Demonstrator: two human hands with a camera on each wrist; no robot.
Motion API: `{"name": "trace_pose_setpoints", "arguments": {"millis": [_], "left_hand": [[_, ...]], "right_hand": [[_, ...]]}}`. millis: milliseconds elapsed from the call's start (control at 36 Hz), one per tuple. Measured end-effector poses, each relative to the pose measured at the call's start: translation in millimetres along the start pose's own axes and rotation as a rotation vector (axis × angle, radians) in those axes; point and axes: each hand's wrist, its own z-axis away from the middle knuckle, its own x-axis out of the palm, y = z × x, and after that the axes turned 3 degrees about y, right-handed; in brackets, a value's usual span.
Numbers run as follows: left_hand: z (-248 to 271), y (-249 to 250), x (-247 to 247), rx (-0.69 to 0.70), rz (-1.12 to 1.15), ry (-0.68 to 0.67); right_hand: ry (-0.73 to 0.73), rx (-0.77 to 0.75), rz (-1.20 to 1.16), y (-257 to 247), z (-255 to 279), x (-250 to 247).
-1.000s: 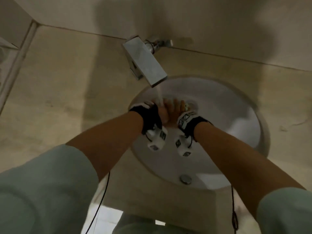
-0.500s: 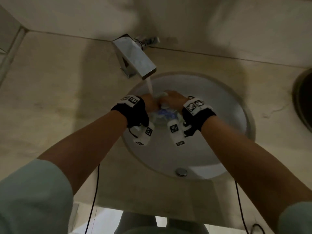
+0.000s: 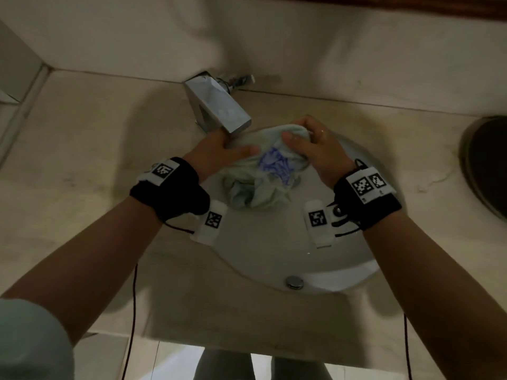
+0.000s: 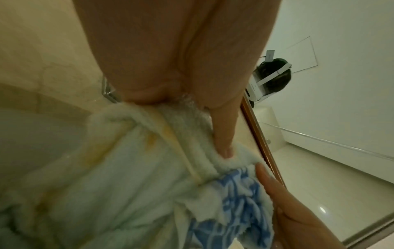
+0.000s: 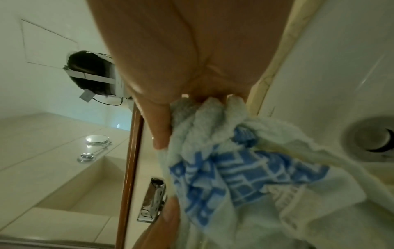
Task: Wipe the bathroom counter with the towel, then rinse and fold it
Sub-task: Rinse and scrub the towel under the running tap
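A wet pale towel (image 3: pixel 263 174) with a blue pattern hangs bunched over the white sink basin (image 3: pixel 274 250), just below the chrome faucet (image 3: pixel 219 108). My left hand (image 3: pixel 222 152) grips its left side, thumb across the cloth and fingers hidden under the spout. My right hand (image 3: pixel 307 149) grips the top right fold, fingers curled over it. In the left wrist view the towel (image 4: pixel 127 168) shows yellowish stains. In the right wrist view the towel (image 5: pixel 245 168) drapes from my closed right fingers. No water stream shows.
A beige stone counter (image 3: pixel 82 160) surrounds the basin, with a wall close behind the faucet. The sink drain (image 5: pixel 375 139) lies under the towel. A chrome overflow cap (image 3: pixel 294 282) sits at the basin's near rim. A dark round object (image 3: pixel 488 163) stands at the right edge.
My hands were pressed together under running water. They have since parted and lifted, holding the bunched towel between them near the spout. The water stream is no longer visible.
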Motion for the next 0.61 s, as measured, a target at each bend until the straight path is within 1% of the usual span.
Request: {"name": "trace_pose_setpoints", "arguments": {"millis": [83,139,194,222,250,278,306,333,389,417,472,500,528,556,583,611], "left_hand": [[4.1,-7.6,-1.8,0.028,-0.155,0.066],[7.1,-17.4,-2.3,0.049,-0.281,0.102],[9.4,-24.4,-0.5,0.051,-0.406,0.063],[11.8,-22.3,1.3,0.013,-0.499,0.009],[11.6,-22.1,2.7,-0.01,-0.591,-0.047],[10.3,-22.4,4.9,-0.037,-0.651,-0.078],[7.1,-23.8,8.5,-0.061,-0.701,-0.097],[3.8,-23.9,12.8,-0.071,-0.717,-0.085],[-7.8,-24.1,24.3,-0.102,-0.766,-0.067],[-12.9,-22.8,32.9,-0.131,-0.801,-0.066],[-16.1,-16.0,49.7,-0.23,-0.821,-0.139],[-20.3,-22.4,56.7,-0.264,-0.832,-0.149],[-36.8,-50.7,63.7,-0.326,-0.865,-0.16],[-67.8,-101.7,65.5,-0.321,-0.898,-0.179],[-83.2,-131.6,69.5,-0.406,-0.947,-0.312],[-93.3,-156.9,71.2,-0.471,-0.95,-0.392]], "right_hand": [[-0.043,0.002,0.029,6.2,2.6,-4.9],[-0.091,-0.04,0.22,17.2,4.1,-5.9],[-0.183,-0.08,0.501,29.6,5.1,-4.3],[-0.259,-0.055,0.601,35.6,5.5,-2.8],[-0.335,-0.002,0.642,39.7,6.7,-0.6],[-0.381,0.065,0.644,42.1,8.1,2.2],[-0.388,0.111,0.628,45.1,8.3,5.2],[-0.354,0.122,0.625,46.8,7.4,9.2],[-0.284,0.088,0.706,53.2,0.5,17.3],[-0.286,0.095,0.749,57.5,-4.3,21.6],[-0.346,0.218,0.792,72.1,-15.5,31.8],[-0.375,0.284,0.845,79.0,-18.8,36.8],[-0.395,0.335,0.937,91.9,-22.3,41.8],[-0.418,0.362,1.053,100.0,-22.3,45.8],[-0.449,0.374,1.143,110.3,-21.9,48.7],[-0.499,0.376,1.205,119.9,-20.4,51.0]]}}
